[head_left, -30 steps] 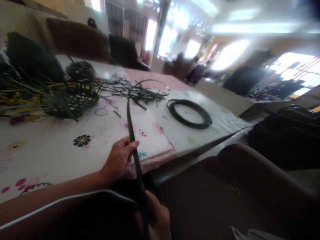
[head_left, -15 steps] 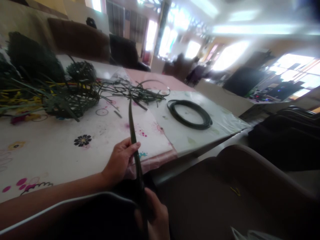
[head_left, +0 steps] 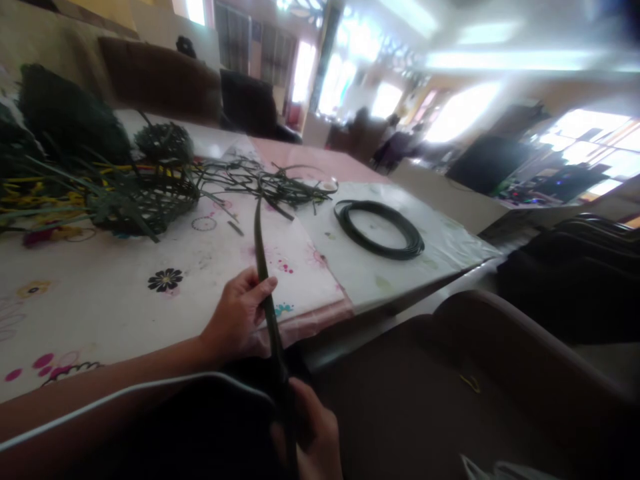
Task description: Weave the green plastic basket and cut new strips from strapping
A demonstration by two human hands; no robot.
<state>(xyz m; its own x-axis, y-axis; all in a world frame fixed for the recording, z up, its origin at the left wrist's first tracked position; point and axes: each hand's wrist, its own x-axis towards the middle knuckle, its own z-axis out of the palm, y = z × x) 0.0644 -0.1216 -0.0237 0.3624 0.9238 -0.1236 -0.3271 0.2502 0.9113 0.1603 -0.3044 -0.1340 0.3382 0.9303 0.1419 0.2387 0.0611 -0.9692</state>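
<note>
Between the thumb and fingers of my left hand (head_left: 243,308) is a long, flat dark green strip (head_left: 261,247), held over the table's near edge. The strip's far end rises in a slight curve in front of the pile on the table. Lower down, close to my body, my right hand (head_left: 317,427) is closed around something dark in line with the strip. Shadow hides whether this is the strip's lower part or a dark tool. A coiled roll of dark green strip (head_left: 407,248) lies on the table to the right of my hands.
Loose green strips (head_left: 295,190) are heaped mid-table. At the left stands an open-weave green basket (head_left: 150,207) beside yellow strips. A flowered cloth (head_left: 120,320) covers the table. A brown chair (head_left: 480,333) is at my right, and a white cable (head_left: 150,385) crosses below my left arm.
My left hand and the strip have shifted slightly left and up. My right hand stays almost in place, still closed.
</note>
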